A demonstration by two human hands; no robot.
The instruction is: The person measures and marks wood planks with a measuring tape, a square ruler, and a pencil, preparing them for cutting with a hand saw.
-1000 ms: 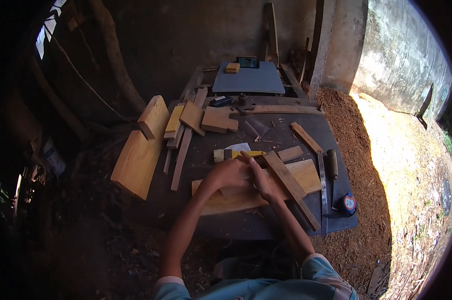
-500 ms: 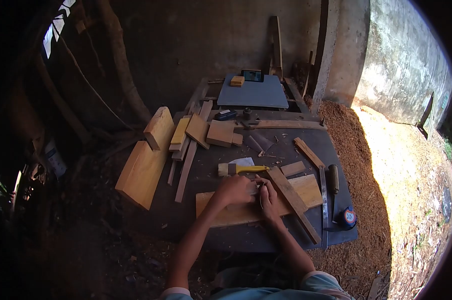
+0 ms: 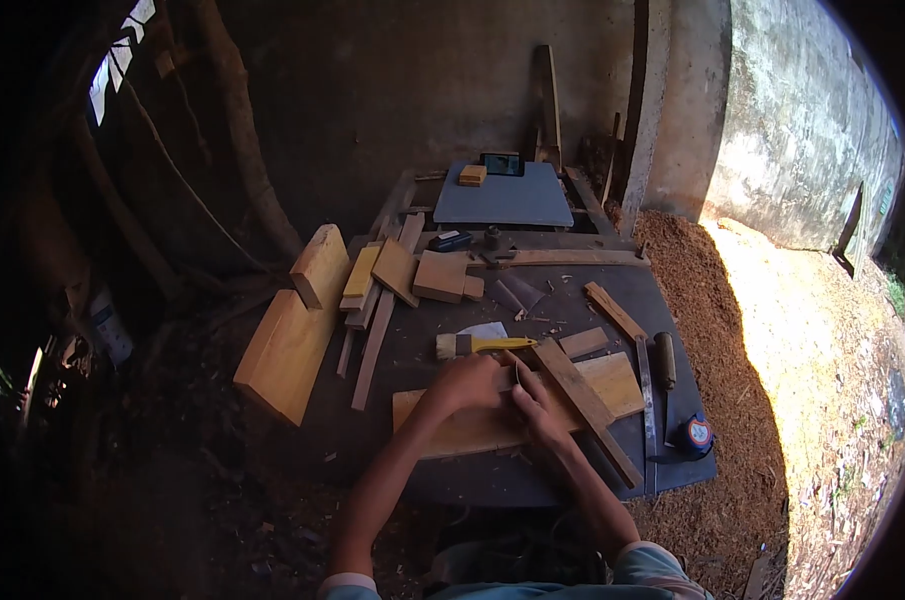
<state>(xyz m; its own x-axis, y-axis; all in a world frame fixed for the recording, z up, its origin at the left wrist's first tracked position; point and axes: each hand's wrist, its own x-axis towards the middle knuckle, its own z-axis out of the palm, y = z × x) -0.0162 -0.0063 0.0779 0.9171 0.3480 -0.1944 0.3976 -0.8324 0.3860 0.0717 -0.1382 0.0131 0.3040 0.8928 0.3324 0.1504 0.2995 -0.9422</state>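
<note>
My left hand (image 3: 470, 384) and my right hand (image 3: 538, 408) meet above a flat wooden board (image 3: 614, 378). Both have curled fingers, closed around a small, thin, curved piece that shows as a pale edge between them; its kind I cannot make out. Across the board's right part lies a narrow wooden strip (image 3: 584, 400), just right of my right hand. Beyond my hands rests a paintbrush (image 3: 487, 344) with a yellow handle and pale bristles, over a scrap of white paper (image 3: 487, 330).
Right on the dark table are a metal ruler (image 3: 649, 425), a wooden-handled tool (image 3: 664, 360) and a blue tape measure (image 3: 696, 434). Large notched boards (image 3: 290, 355) and several wood blocks (image 3: 439, 275) stand left and behind. A phone (image 3: 502, 164) stands on a grey panel (image 3: 512, 207).
My left hand has turned slightly and drawn nearer to my right hand, both still together over the board. The view has shifted a little; the things on the table stay put.
</note>
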